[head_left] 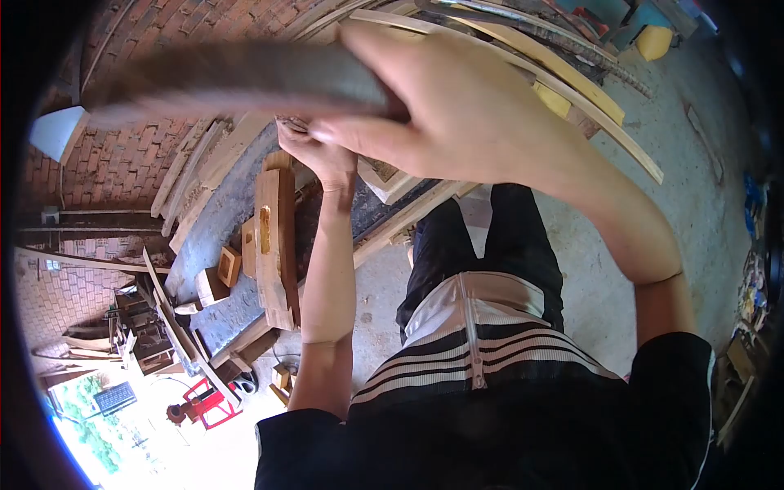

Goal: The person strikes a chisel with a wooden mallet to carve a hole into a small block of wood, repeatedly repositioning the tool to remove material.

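Across the upper view stretches a thick dark wooden bar [237,77], smeared by motion, with its right end in the grip of my right hand [457,106]. Below that bar is my left hand [322,159], its fingers curled closed; whatever they hold is hidden. Just left of my left forearm lies a wooden block [278,237] with an oblong hole cut in its upper face. The bar and my right hand cover part of the bench behind them.
Long boards [563,73] lie along the bench's far side. Small wooden blocks [229,265] sit on the grey bench top [233,318]. A red frame [214,404] stands on the floor at lower left. Brick walls [180,65] rise behind.
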The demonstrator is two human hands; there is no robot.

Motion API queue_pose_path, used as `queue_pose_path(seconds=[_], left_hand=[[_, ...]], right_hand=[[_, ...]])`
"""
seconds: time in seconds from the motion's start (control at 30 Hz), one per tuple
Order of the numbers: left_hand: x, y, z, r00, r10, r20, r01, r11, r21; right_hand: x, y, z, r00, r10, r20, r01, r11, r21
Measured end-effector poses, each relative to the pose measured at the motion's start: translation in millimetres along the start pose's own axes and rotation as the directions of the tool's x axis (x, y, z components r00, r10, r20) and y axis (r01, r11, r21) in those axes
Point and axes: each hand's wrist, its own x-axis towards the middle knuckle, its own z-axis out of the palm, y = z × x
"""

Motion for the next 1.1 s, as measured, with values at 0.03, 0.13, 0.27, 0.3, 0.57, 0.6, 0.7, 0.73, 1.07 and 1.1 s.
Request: queue_pose_path(seconds=[0.03,0.13,0.27,0.3,0.57,0.6,0.7,0.73,1.07,1.1], left_hand=[[-4.3,1.7,-3.6,0.892,-0.411,0.187,0.446,0.735,-0.512],[-6.4,-9.1,1.2,0.909,-0.386,0.160,0.416,0.796,-0.440],[-21.8,-18.8,-2.9,0.942,-0.276,0.192,0.330,0.871,-0.363],[-20.7,-14.0,-4.7,0.949,-0.232,0.213,0.290,0.908,-0.304],[0.5,13.1,-13.8,0.949,-0.305,-0.084,0.244,0.873,-0.422],[4.9,27.6,-19.0,0.924,-0.375,-0.075,0.288,0.812,-0.507],[9.0,4.7,-44.6,0.825,-0.533,-0.188,0.432,0.810,-0.396],[9.5,1.8,-47.3,0.806,-0.561,-0.190,0.411,0.761,-0.502],[28.1,16.0,-30.3,0.920,-0.392,0.015,0.325,0.741,-0.588],[27.6,17.9,-26.9,0.921,-0.390,0.017,0.325,0.740,-0.589]], right_hand=[[-0.5,4.2,2.1,1.000,-0.003,0.002,0.003,1.000,0.000],[4.3,9.2,3.1,0.977,0.074,0.201,-0.055,0.994,-0.099],[12.3,-5.7,2.5,0.952,-0.210,-0.222,0.210,0.978,-0.024],[11.7,-8.7,2.1,0.951,-0.212,-0.224,0.213,0.977,-0.019],[-20.4,34.4,33.6,0.977,0.065,0.205,-0.092,0.988,0.127],[-23.3,33.0,33.8,0.983,0.083,0.164,-0.112,0.978,0.178],[-39.0,26.0,18.8,0.875,0.339,0.347,-0.446,0.843,0.301],[-46.4,30.0,23.7,0.885,0.335,0.324,-0.443,0.820,0.363],[-60.6,35.1,0.4,0.901,0.375,0.217,-0.431,0.735,0.523],[-61.5,36.8,1.2,0.902,0.376,0.215,-0.431,0.735,0.523]])
